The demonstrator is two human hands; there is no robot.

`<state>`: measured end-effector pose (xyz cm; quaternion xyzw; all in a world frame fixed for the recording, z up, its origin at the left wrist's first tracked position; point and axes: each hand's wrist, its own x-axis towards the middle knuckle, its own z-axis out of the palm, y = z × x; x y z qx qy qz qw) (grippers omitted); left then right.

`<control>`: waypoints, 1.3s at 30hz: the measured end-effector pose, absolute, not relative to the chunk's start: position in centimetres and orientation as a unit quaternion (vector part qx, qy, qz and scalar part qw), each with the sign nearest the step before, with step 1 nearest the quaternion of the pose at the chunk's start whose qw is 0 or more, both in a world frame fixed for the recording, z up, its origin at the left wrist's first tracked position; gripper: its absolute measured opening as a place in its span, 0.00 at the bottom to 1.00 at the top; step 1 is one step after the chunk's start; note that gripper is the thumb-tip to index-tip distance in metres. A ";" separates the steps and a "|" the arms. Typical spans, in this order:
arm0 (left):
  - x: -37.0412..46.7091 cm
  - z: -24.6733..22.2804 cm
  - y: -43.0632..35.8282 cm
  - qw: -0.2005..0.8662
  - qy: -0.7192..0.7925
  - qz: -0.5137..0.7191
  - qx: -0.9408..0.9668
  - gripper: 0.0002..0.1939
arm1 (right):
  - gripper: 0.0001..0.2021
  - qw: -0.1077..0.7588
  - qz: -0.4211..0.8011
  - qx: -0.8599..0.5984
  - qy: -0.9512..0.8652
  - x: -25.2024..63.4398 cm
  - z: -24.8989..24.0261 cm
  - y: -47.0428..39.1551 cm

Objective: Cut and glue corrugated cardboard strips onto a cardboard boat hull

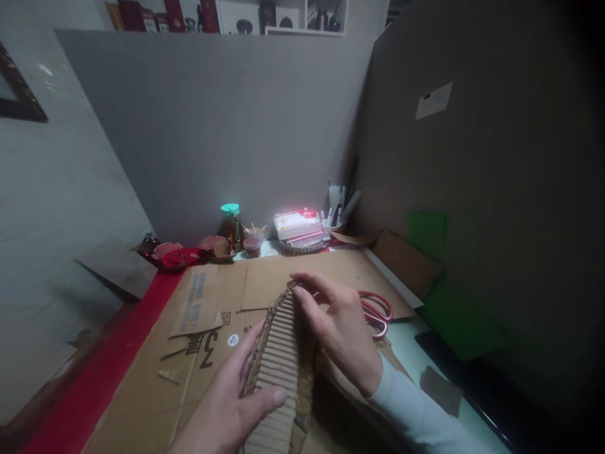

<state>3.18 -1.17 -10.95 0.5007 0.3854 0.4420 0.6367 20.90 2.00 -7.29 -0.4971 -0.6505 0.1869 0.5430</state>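
Between my hands is a piece of corrugated cardboard [276,356] with its ridges exposed, its far end narrowing to a rounded tip. My left hand [241,397] grips it low on the left side, thumb lying across the ridges. At the far tip, my right hand [338,321] pinches the edge between thumb and fingers. Just beyond the right hand lies a pair of scissors with red handles [378,312]; the blades are hidden. Beneath everything spreads a large printed cardboard sheet [151,391].
Along the back stand a bottle with a teal lid [230,209], a small lidded tub [252,247], a tissue pack [297,224] in a basket and a pen cup [332,222]. Right are a cardboard offcut [409,261] and a black flat object [472,384]. Grey panels enclose the back and right.
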 end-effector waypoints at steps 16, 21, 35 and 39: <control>4.6 -11.6 -3.0 0.540 0.489 0.481 0.488 0.25 | 0.09 0.583 0.304 -0.414 -0.629 18.7 -8.4 0.6; 4.7 -11.8 -3.8 0.529 0.458 0.477 0.531 0.28 | 0.09 0.602 0.327 -0.389 -0.616 18.2 -8.4 0.0; 5.5 -8.7 -2.0 0.597 0.408 0.479 0.499 0.23 | 0.15 0.562 0.425 -0.345 -0.620 18.3 -8.3 -0.9; 5.7 -9.2 -2.3 0.541 0.425 0.484 0.541 0.22 | 0.15 0.559 0.410 -0.332 -0.640 17.8 -8.4 -1.4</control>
